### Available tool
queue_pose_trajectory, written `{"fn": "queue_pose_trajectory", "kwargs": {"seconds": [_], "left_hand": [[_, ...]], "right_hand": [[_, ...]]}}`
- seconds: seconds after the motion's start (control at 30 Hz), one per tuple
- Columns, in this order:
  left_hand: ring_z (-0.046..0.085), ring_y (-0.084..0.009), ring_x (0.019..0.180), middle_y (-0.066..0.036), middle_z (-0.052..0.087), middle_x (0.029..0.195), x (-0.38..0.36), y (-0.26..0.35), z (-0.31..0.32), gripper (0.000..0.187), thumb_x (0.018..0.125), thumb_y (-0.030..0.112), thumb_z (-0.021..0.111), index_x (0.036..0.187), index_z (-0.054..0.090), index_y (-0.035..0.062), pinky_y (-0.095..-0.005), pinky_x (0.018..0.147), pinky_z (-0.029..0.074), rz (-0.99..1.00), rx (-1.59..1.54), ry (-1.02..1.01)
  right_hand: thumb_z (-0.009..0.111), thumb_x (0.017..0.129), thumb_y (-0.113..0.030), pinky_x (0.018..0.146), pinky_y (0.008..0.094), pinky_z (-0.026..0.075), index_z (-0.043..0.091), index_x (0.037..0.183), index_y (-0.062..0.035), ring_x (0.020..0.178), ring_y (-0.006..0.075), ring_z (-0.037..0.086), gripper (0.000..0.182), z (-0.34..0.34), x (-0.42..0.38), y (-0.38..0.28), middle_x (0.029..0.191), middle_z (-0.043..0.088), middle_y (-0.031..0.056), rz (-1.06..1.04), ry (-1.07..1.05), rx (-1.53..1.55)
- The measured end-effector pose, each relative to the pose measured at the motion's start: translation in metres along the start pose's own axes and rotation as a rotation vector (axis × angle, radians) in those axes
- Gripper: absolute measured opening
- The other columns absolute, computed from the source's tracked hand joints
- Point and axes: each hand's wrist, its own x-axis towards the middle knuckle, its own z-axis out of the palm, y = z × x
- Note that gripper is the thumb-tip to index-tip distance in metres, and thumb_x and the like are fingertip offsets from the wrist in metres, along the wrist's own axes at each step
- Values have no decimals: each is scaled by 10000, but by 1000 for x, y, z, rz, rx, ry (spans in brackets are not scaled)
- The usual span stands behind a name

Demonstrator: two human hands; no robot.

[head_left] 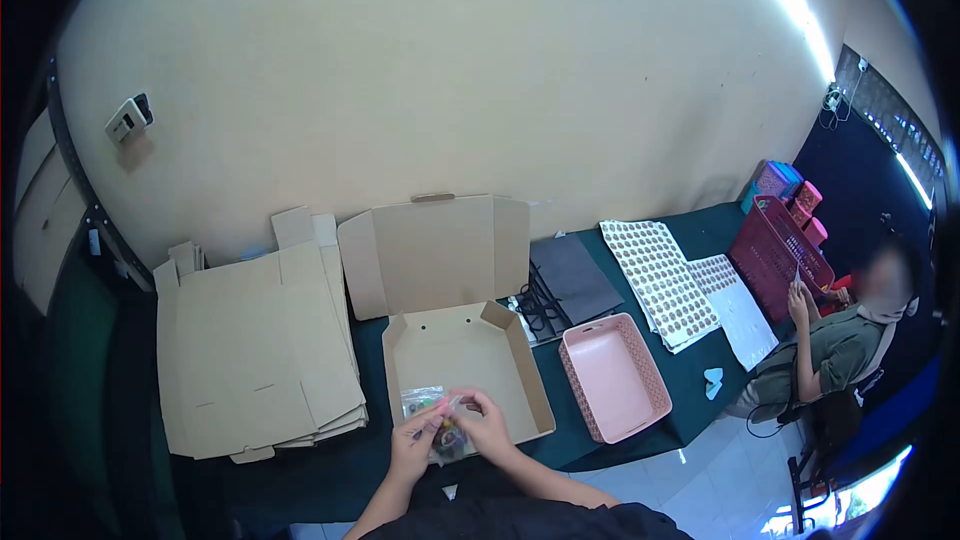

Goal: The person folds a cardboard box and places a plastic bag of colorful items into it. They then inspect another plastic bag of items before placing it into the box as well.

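Observation:
Above the near edge of an open cardboard box (pixel 480 355), my left hand (pixel 410 445) and my right hand (pixel 487 427) are close together. Both are closed, fingertips pinching the top of a small clear plastic bag (pixel 452 442). Small coloured items show through the bag, too small to name. Another clear packet (pixel 420 398) lies inside the box, just beyond my left fingers and partly hidden by them. The box's lid stands upright against the wall.
Flattened cardboard boxes (pixel 250 350) are stacked at left. To the right are black paper bags (pixel 575 280), a pink basket (pixel 615 375), sticker sheets (pixel 660 280) and a maroon basket (pixel 775 250). A person (pixel 840 350) sits at far right, holding something small.

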Motion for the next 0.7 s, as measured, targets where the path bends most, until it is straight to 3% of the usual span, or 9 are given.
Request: {"fn": "queue_pose_trajectory", "kwargs": {"seconds": [0.07,0.1,0.13,0.23,0.3,0.33,0.47,0.6,0.7], "left_hand": [[534,-131,943,-97,588,1009,0,7,2,232,855,151,557,1023,622,3,-247,803,423,226,176,120],[534,-131,943,-97,588,1009,-2,6,0,232,855,151,557,1023,622,3,-247,803,423,224,175,123],[542,-124,906,-91,600,937,-4,4,-3,207,831,129,586,985,636,0,-241,766,433,176,149,156],[558,-108,807,-77,615,831,-6,-2,-4,180,788,91,635,942,652,-2,-227,698,447,98,139,194],[583,-102,691,-76,638,774,-6,-6,-2,192,746,55,677,923,654,-13,-223,631,465,48,99,217],[583,-102,691,-76,638,774,-6,-6,-1,192,746,55,677,923,654,-13,-223,631,465,49,98,214],[594,-110,757,-114,651,843,-7,1,-1,179,795,94,636,913,645,-40,-230,671,474,-28,39,153],[585,-143,835,-110,647,869,-9,3,-19,277,854,178,561,1000,609,-52,-277,783,446,-30,61,-51],[562,-146,906,-96,629,959,-9,20,-32,277,885,180,504,1045,592,-28,-261,822,420,-78,269,-248]], "right_hand": [[636,767,-77,872,290,388,453,1192,-10,1048,165,457,467,-11,8,20,1114,520,113,352,-331,375],[632,778,-88,876,282,392,457,1189,-2,1044,151,466,455,-15,11,20,1134,528,106,396,-295,377],[632,778,-88,876,282,392,457,1189,-2,1044,151,466,455,-18,14,19,1134,528,106,398,-297,375],[609,802,-98,881,298,398,636,956,-5,1023,166,493,182,-24,14,-2,1141,529,105,249,-403,556],[603,806,-97,877,295,398,633,967,-6,1009,166,502,188,-21,7,-3,1119,545,100,171,-486,427],[598,810,-96,873,293,397,631,979,-6,995,165,511,194,-21,4,-3,1097,560,95,90,-571,294],[557,854,-174,852,283,394,632,963,11,925,143,548,227,-28,3,-6,945,623,78,260,-572,351],[509,886,-215,858,285,390,616,997,14,941,142,539,277,-39,7,3,972,615,78,238,-613,308],[397,932,-319,894,282,367,563,1090,8,984,119,503,399,-48,8,0,1002,597,53,266,-817,306]]}}
